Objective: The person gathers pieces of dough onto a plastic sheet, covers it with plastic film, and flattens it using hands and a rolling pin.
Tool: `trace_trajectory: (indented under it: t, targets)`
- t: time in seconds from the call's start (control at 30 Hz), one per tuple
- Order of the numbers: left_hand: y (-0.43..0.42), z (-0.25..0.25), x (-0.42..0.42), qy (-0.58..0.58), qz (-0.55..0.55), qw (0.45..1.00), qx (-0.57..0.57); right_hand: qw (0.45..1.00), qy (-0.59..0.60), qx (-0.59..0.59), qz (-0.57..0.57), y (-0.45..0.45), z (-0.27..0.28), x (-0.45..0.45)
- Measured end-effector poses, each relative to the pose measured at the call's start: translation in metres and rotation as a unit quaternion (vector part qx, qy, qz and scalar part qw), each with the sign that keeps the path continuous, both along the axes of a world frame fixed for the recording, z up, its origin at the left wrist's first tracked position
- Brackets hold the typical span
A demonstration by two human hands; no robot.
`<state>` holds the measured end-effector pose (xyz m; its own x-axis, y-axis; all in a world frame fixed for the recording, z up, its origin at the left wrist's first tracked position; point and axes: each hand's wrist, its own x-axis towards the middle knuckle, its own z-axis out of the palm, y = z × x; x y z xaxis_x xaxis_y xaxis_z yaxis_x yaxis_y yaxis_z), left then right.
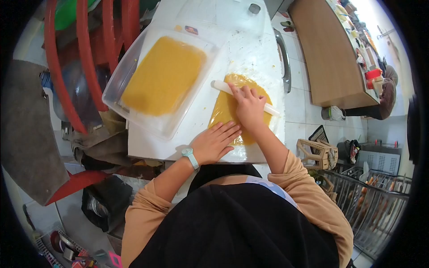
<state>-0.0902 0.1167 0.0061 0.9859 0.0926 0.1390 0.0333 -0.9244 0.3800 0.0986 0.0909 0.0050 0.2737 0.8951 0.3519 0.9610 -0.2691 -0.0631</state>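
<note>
A flattened yellow sheet of dough (226, 108), under what looks like clear plastic, lies on the white table (149, 145). My right hand (249, 105) is on a white rolling pin (271, 110) that lies slantwise across the sheet, its fingers over the pin. Flat on the sheet's lower left part rests my left hand (217, 141), fingers stretched out and a pale watch on its wrist. To the left, a clear plastic tray (117, 91) holds a large yellow slab (163, 76).
A clear container (239, 18) stands at the table's far end. Red chair bars (84, 40) are at the left. At the right are a wooden counter (328, 53), a seated person (388, 96), a wooden stool (313, 154) and a metal rack (380, 201).
</note>
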Motion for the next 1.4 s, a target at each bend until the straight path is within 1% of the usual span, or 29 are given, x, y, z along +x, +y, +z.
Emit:
trace_trajectory:
  t: [0.1, 0.27, 0.43, 0.53, 0.57, 0.63, 0.67, 0.77, 0.83, 0.9, 0.93, 1.03, 1.07, 1.13, 1.23, 1.33, 1.4]
  targets:
    - [0.001, -0.005, -0.001, -0.012, -0.006, 1.000, -0.020, 1.000, 0.003, -0.028, -0.010, 0.004, 0.004, 0.001]
    - [-0.001, -0.011, -0.004, -0.028, 0.014, 0.999, -0.037, 1.000, -0.006, -0.013, 0.001, 0.010, -0.007, 0.010]
    - [-0.001, -0.011, -0.006, -0.028, 0.017, 0.999, -0.030, 1.000, -0.027, 0.006, -0.013, 0.020, -0.014, 0.016]
    - [-0.002, -0.009, -0.005, -0.019, 0.017, 0.999, -0.036, 0.999, 0.005, -0.029, -0.038, 0.029, -0.008, 0.022]
    - [0.000, -0.006, -0.004, -0.018, 0.013, 0.999, -0.036, 0.999, -0.002, -0.032, -0.041, 0.033, -0.007, 0.025]
    - [0.002, -0.004, -0.002, -0.018, 0.009, 0.998, -0.056, 0.998, -0.019, -0.036, -0.051, 0.038, -0.003, 0.031]
    - [0.002, -0.003, -0.001, -0.017, 0.008, 0.998, -0.065, 0.997, 0.005, -0.058, -0.047, 0.041, 0.003, 0.034]
    - [0.006, 0.005, 0.006, 0.009, 0.044, 0.981, -0.189, 0.992, 0.007, -0.120, -0.032, 0.033, 0.012, 0.031]
    - [0.006, 0.006, 0.018, -0.080, 0.156, 0.968, -0.182, 0.986, 0.047, -0.159, -0.003, 0.013, -0.007, 0.009]
    - [0.004, -0.001, 0.032, -0.163, 0.264, 0.934, -0.179, 0.983, 0.024, -0.183, 0.009, 0.000, 0.005, -0.017]
    - [0.007, -0.006, 0.036, -0.170, 0.272, 0.940, -0.115, 0.980, 0.014, -0.197, 0.015, -0.002, 0.008, -0.024]
    - [0.009, -0.014, 0.040, -0.070, 0.276, 0.958, -0.039, 0.979, -0.022, -0.199, -0.038, 0.023, 0.004, -0.014]
    - [0.008, -0.014, 0.041, -0.023, 0.275, 0.961, 0.004, 0.974, -0.012, -0.223, -0.038, 0.028, 0.006, -0.010]
    - [0.006, -0.006, 0.044, -0.002, 0.281, 0.960, -0.011, 0.964, 0.005, -0.265, -0.036, 0.038, 0.019, -0.002]
    - [0.004, -0.005, 0.045, 0.010, 0.284, 0.959, -0.011, 0.957, 0.042, -0.281, -0.065, 0.045, 0.019, 0.004]
    - [0.004, -0.006, 0.047, 0.010, 0.285, 0.959, -0.002, 0.949, 0.052, -0.298, -0.091, 0.048, 0.020, 0.010]
    - [0.003, -0.007, 0.047, 0.012, 0.284, 0.959, 0.007, 0.952, 0.053, -0.283, -0.102, 0.046, 0.017, 0.012]
